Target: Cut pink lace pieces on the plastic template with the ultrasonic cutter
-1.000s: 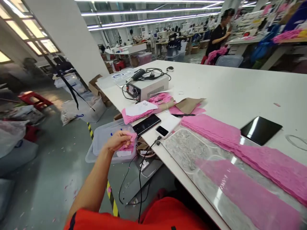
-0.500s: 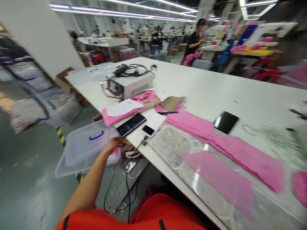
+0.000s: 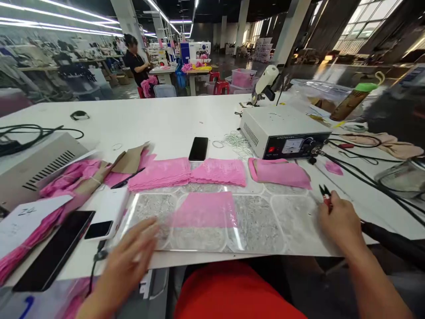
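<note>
My left hand (image 3: 128,259) hangs near the front left edge of the clear-topped mat (image 3: 255,221), fingers apart and a little blurred, with nothing in it. At the mat's right end, my right hand (image 3: 340,221) is closed around small red-handled snips (image 3: 326,197), their dark tips pointing up and away. A single pink fabric piece (image 3: 206,210) lies flat on the mat. Behind it are two stacks of pink fabric, a left one (image 3: 162,173) and a middle one (image 3: 219,172). Another folded pink piece (image 3: 282,173) lies to their right.
A grey control box (image 3: 285,128) with cables stands at the back right. Behind the stacks lies a black phone (image 3: 198,148). A white power bank (image 3: 111,208) and a larger dark phone (image 3: 55,250) are at the left. One person (image 3: 135,62) is beyond the table.
The view has swung to the right. My left hand has come up from below the table's edge to the mat. My right hand with the snips has come into view.
</note>
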A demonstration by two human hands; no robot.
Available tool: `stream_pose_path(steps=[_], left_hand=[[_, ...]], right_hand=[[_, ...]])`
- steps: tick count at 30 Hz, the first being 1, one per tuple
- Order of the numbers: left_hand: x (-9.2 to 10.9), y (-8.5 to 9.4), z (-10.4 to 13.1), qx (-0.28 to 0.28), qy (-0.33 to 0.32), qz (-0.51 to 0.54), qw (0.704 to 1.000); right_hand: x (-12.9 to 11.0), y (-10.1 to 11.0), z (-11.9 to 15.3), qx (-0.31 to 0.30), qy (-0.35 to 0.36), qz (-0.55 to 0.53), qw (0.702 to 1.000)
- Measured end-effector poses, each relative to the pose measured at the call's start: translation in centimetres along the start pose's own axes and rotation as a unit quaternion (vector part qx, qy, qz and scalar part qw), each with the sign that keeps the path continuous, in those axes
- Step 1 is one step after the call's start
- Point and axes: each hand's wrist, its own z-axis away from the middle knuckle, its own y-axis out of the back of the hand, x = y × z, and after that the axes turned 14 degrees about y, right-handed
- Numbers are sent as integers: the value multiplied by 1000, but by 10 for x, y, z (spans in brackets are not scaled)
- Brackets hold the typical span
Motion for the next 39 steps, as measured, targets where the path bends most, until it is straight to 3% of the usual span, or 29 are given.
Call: stream_pose_path(steps=[3,6,12,15,18,21,24,29,33,39], left_hand=[[18,-45,-30,-78,-104,-23,991],[22,-71,-48,-144,-126,-70,979],[5,-77,-53,-211,-120,-124,962],[-1,-76,-53,-218,-113,-122,962],[-4,-73,-53,-225,-104,-116,962],[-9,-66,-54,-229,-98,-117,961],[-18,-54,-55,-241,-85,-125,959],[-26,-37,-56,-233,-53,-110,965],[-18,-44,-73,-169,-45,-41,984],[-8,-79,-123,-120,-15,9,993]], right_hand=[[-4,3,-16,0,-39,-14,999],[-3,1,-37,8,-63,-39,997],[1,1,-60,39,-63,-74,995],[-13,9,-58,105,-16,-140,985],[-47,13,-54,131,76,-257,955],[-102,11,-52,64,201,-335,918],[-166,5,-50,-39,354,-404,843],[-252,-13,-52,-94,419,-387,816],[-279,-30,-60,-113,426,-355,825],[-278,-45,-72,-140,426,-341,826]])
